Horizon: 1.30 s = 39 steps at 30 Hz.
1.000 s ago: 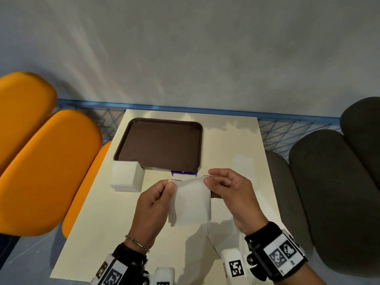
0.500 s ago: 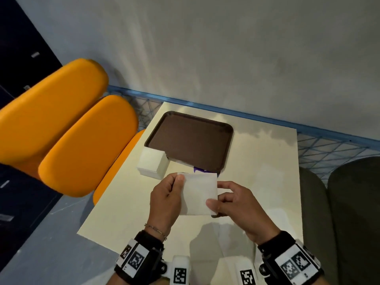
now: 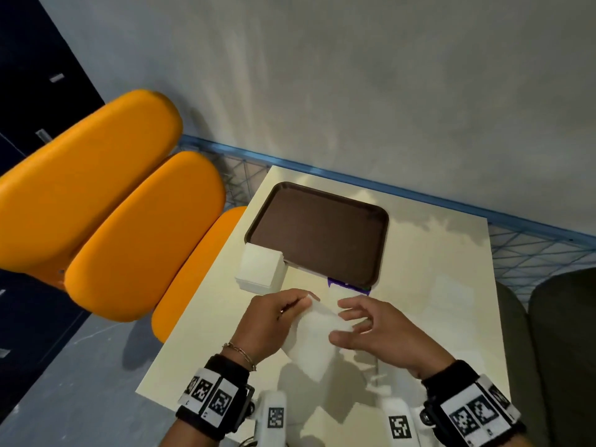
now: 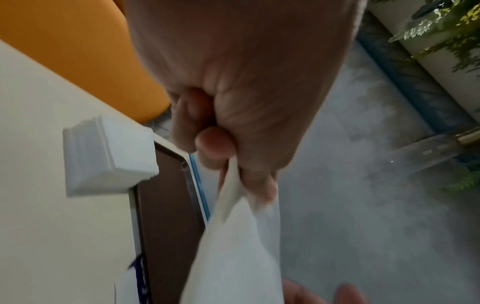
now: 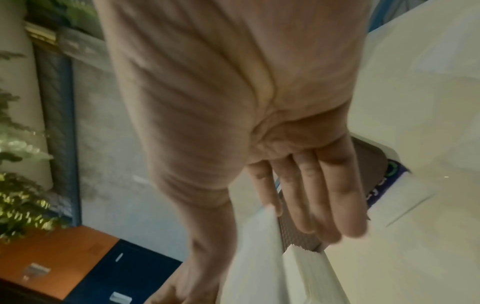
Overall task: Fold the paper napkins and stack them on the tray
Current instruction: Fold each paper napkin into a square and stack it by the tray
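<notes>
Head view: left hand pinches the napkin's top corner, long axis hanging down-right; right hand spread.

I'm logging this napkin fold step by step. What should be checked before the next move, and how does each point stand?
1. Left hand pinches the napkin: ok.
2. Right hand grips the napkin: not ok, its fingers are straight.
3. Fold finished: cannot tell.
4. Tray bare and ready: ok.
5. Napkin stack beside the tray, out of the way: ok.
</notes>
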Available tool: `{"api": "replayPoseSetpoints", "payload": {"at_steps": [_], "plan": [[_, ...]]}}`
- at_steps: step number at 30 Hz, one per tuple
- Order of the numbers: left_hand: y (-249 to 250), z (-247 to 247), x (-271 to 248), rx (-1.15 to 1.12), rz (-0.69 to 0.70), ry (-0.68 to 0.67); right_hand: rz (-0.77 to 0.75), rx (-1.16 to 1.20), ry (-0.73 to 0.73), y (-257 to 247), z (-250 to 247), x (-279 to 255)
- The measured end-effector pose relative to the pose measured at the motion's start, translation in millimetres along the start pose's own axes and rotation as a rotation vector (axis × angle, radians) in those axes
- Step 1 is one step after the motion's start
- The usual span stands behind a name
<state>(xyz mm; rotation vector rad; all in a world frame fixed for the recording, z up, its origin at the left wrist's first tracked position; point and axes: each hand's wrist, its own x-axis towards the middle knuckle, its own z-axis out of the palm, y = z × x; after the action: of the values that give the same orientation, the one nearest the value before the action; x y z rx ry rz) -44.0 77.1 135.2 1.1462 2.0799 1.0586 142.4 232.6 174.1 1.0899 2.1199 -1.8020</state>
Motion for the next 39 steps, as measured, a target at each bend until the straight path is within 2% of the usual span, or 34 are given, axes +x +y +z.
{"api": "replayPoseSetpoints", "payload": {"at_steps": [2, 3, 4, 6, 8, 10, 12, 13, 18, 26, 39], "plan": [[-14, -18, 8, -0.005, 0.017, -0.123, -0.019, -0.025, 0.021, -11, 13, 24], [-21, -26, 12, -0.025, 0.014, -0.132, -0.03, -0.052, 0.008, -16, 21, 36], [-27, -34, 16, -0.056, 0.003, -0.107, -0.042, -0.078, -0.002, -20, 28, 48], [-45, -47, 27, -0.133, -0.078, 0.031, -0.048, -0.065, 0.035, -24, 43, 74], [-66, -59, 35, -0.263, -0.27, 0.153, -0.012, 0.076, 0.132, -23, 56, 101], [-87, -66, 38, -0.423, -0.452, 0.095, 0.036, 0.263, 0.211, -20, 72, 129], [-107, -66, 39, -0.476, -0.511, -0.008, 0.091, 0.387, 0.271, -18, 88, 154], [-114, -66, 40, -0.485, -0.523, -0.015, 0.113, 0.428, 0.297, -17, 95, 164], [-151, -61, 64, -0.479, -0.669, 0.193, 0.199, 0.461, 0.322, -9, 120, 206], [-181, -53, 95, -0.363, -0.742, 0.273, 0.288, 0.34, 0.452, -3, 133, 253], [-197, -50, 99, -0.326, -0.815, 0.314, 0.334, 0.246, 0.499, 6, 135, 266]]}}
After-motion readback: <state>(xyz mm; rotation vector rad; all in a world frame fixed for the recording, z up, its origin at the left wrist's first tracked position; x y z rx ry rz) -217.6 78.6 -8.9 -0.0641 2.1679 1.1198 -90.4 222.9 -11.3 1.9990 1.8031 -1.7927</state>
